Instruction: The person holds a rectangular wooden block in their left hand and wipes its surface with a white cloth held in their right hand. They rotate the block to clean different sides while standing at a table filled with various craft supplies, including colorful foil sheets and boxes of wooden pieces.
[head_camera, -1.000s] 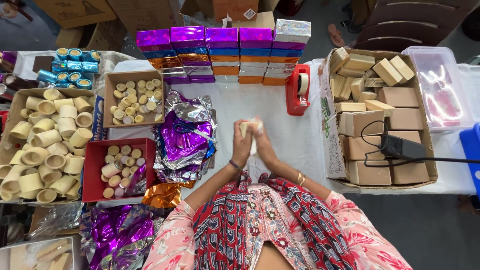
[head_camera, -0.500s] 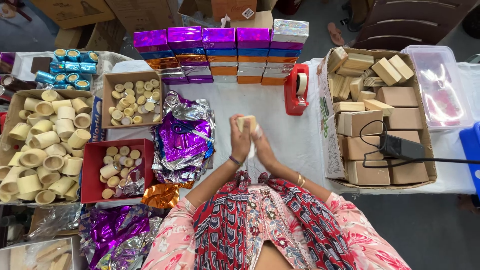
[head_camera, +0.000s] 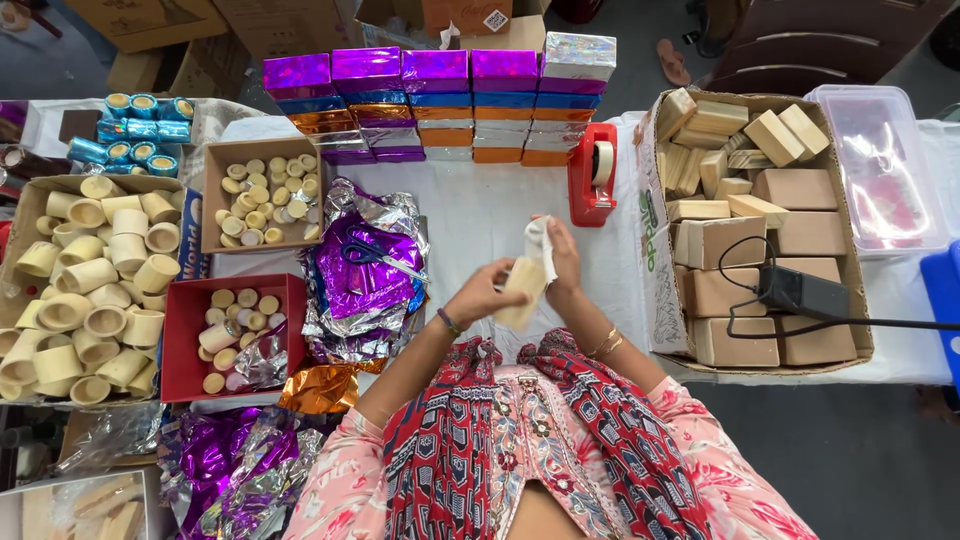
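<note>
- Left hand (head_camera: 482, 296) wrapped around a pale wooden block (head_camera: 522, 290), held up over the white table (head_camera: 480, 215), just in front of the red tape dispenser (head_camera: 592, 175)
- Right hand (head_camera: 562, 262) pinching a white cloth (head_camera: 541, 243) against the block's top end, fingers closed on it
- Left of the tape dispenser: crumpled purple foil (head_camera: 365, 280) with scissors (head_camera: 375, 253) lying on top, then a cardboard box of small round wooden pieces (head_camera: 262, 192) and a red box (head_camera: 232, 322) with more of the same
- Behind the dispenser: stacked shiny gift boxes (head_camera: 440, 100), purple on top
- Right of the dispenser: big carton of wooden blocks (head_camera: 760, 215), with a black adapter (head_camera: 802, 292) and its cable draped across it
- Nothing between the hands and the dispenser, just bare cloth
- Versus a second ago: hands were pressed close together and upright, block mostly hidden; now tilted apart, block lower and showing its long face, cloth moved up to its upper end
- Foil, boxes and dispenser all where they were
</note>
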